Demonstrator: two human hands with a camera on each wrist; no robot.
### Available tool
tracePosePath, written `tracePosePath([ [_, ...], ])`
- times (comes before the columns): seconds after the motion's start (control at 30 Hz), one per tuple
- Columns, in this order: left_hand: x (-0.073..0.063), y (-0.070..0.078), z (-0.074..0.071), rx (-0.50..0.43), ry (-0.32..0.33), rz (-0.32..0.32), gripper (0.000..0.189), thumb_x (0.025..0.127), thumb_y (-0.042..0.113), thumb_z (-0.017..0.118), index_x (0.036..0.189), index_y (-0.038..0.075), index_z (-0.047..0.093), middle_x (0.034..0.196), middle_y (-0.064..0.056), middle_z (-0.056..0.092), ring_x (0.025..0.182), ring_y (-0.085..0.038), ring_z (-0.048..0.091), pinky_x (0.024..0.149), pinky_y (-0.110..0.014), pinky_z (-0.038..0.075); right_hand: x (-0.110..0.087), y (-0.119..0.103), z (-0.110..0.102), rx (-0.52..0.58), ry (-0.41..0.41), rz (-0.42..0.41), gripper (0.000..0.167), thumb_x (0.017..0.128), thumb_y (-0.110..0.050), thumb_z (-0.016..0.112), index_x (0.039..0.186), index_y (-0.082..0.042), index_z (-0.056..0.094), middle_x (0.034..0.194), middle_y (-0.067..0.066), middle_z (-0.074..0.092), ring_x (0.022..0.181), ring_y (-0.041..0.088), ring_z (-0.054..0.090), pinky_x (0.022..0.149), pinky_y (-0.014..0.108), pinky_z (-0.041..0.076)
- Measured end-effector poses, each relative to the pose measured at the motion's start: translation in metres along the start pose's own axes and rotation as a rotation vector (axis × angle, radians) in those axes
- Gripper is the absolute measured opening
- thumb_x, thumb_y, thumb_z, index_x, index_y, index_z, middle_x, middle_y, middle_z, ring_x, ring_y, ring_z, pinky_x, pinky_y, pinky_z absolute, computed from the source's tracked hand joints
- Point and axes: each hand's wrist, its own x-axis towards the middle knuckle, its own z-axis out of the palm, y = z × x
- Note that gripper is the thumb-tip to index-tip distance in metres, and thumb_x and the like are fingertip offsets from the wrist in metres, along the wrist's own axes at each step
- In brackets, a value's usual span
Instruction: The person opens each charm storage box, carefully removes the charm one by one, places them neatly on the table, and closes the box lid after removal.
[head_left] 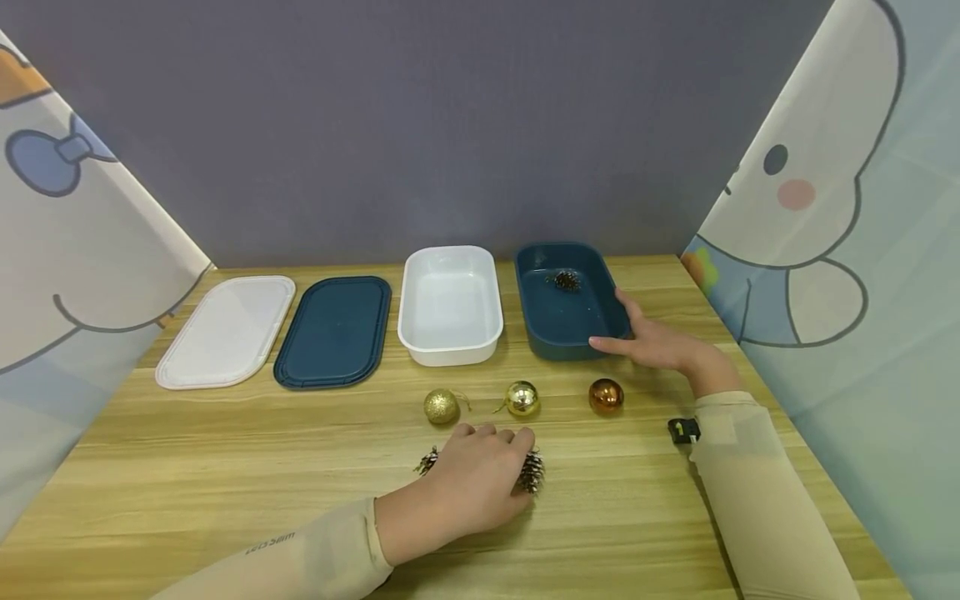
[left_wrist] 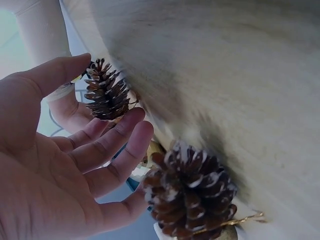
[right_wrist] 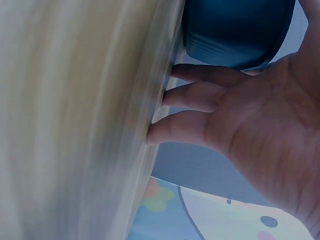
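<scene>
My left hand [head_left: 480, 479] is low over the table's near middle, thumb and forefinger on either side of a brown pine cone [head_left: 532, 472]. In the left wrist view, the thumb and fingers meet this pine cone [left_wrist: 106, 92] from opposite sides. A second, white-tipped pine cone [left_wrist: 192, 192] lies by the little finger. My right hand [head_left: 656, 340] rests against the right front corner of the dark blue bin [head_left: 572, 343], fingers spread. In the right wrist view, its extended fingertips [right_wrist: 162, 127] reach the tabletop. Another pine cone [head_left: 567, 281] lies inside that bin.
A white bin [head_left: 450, 354] stands left of the blue one. Farther left lie a blue lid [head_left: 333, 332] and a white lid [head_left: 227, 332]. Glittery gold [head_left: 440, 407], shiny gold [head_left: 522, 398] and copper [head_left: 606, 396] baubles sit before the bins. A black buckle [head_left: 682, 431] is by the right sleeve.
</scene>
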Motion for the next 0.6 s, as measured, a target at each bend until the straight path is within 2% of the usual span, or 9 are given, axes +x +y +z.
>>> tracePosePath([
  [0.23,0.004,-0.006,-0.014,-0.015,0.006,-0.021,0.057,0.093,0.055,0.077,0.133,0.016,0.064,0.121,-0.002,0.077,0.11,-0.026,0.072,0.096,-0.054,0.057,0.001,0.0,0.0,-0.008,-0.002,-0.004,0.118,0.099,-0.075,0.055,0.166,-0.026,-0.029,0.176,0.033,-0.003,0.158,0.06,0.016,0.123,0.077,0.024],
  [0.3,0.007,-0.01,-0.023,-0.036,0.015,-0.021,0.053,0.095,0.052,0.076,0.132,0.015,0.065,0.117,-0.001,0.077,0.108,-0.026,0.073,0.096,-0.056,0.057,0.001,0.0,-0.001,-0.009,-0.002,-0.005,0.118,0.099,-0.075,0.055,0.167,-0.025,-0.028,0.176,0.033,-0.003,0.158,0.06,0.016,0.123,0.077,0.024],
  [0.43,0.015,-0.018,-0.044,-0.069,0.038,-0.033,0.046,0.095,0.05,0.075,0.125,0.017,0.066,0.109,0.002,0.076,0.1,-0.023,0.071,0.087,-0.049,0.057,0.001,0.0,-0.001,-0.013,0.006,-0.01,0.118,0.099,-0.074,0.056,0.167,-0.024,-0.027,0.175,0.034,-0.001,0.159,0.06,0.016,0.124,0.076,0.023],
  [0.5,0.021,-0.023,-0.054,-0.091,0.045,-0.043,0.047,0.095,0.051,0.075,0.127,0.017,0.067,0.108,0.002,0.077,0.1,-0.023,0.072,0.086,-0.048,0.057,0.001,0.0,-0.001,-0.016,0.008,-0.01,0.119,0.099,-0.074,0.056,0.167,-0.024,-0.027,0.175,0.034,-0.001,0.158,0.06,0.017,0.124,0.076,0.023],
  [0.6,0.032,-0.031,-0.07,-0.159,0.025,-0.055,0.049,0.095,0.052,0.075,0.128,0.017,0.068,0.109,0.0,0.079,0.1,-0.022,0.073,0.084,-0.046,0.059,0.0,0.0,-0.001,-0.016,0.007,-0.005,0.119,0.099,-0.075,0.056,0.167,-0.024,-0.027,0.175,0.034,-0.001,0.158,0.06,0.016,0.124,0.077,0.023],
])
